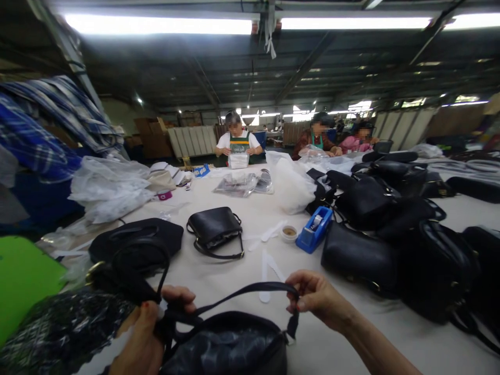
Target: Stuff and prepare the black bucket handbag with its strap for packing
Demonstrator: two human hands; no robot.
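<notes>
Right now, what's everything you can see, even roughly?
held bag: one, black, front
loose bags: two, black, middle and left
bag pile: several, black, right
tape dispenser: one, blue, right of middle
small bowl: one, whitish, beside dispenser
strips: several, white, mid-table
plastic wrapping: several, whitish, far side and left
plaid cloth: uncounted, blue-white, left
panel: one, green, left
table: one, pale, underneath
co-workers: at least three, beyond
hands: two, bare, on held bag

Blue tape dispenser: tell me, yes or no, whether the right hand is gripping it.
No, the right hand pinches a black strap, while the blue tape dispenser stands apart on the table.
</notes>
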